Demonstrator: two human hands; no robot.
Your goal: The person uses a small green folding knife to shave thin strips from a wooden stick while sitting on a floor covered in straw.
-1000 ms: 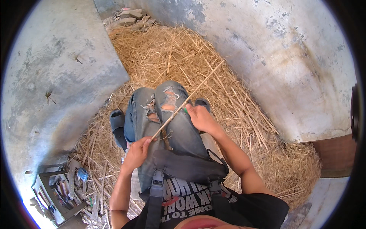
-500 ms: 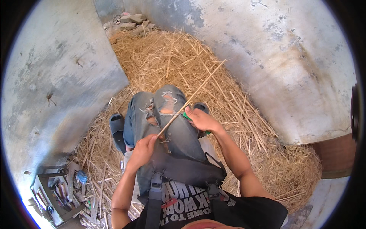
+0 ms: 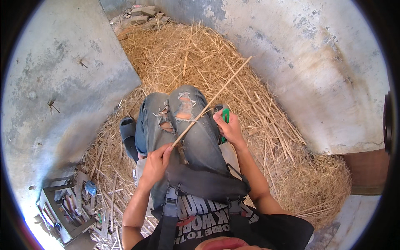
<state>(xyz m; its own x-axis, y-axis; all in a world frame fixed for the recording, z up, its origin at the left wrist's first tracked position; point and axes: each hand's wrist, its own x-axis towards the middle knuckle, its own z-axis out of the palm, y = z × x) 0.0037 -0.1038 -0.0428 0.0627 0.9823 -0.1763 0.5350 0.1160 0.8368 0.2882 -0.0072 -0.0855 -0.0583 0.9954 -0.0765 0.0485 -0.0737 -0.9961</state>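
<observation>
One slender stick [image 3: 213, 101], gripped at its near end by the left hand [image 3: 155, 164], is slanted over the jeans [image 3: 197, 143]. One green tool [image 3: 226, 115] is enclosed by the right hand [image 3: 230, 128]. Trimming is seemingly in hand; tool-to-stick contact is next called for.

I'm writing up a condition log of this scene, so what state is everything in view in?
Left hand: closed around the stick's lower end
Stick: nearly straight, slanting up to the right
Right hand: closed around the green tool
Green tool: partly hidden by the hand
Jeans: torn, frayed at the knees
Straw: loose, spread over the floor
Strap buckle: fastened
Right-side wall: stained, patchy
</observation>
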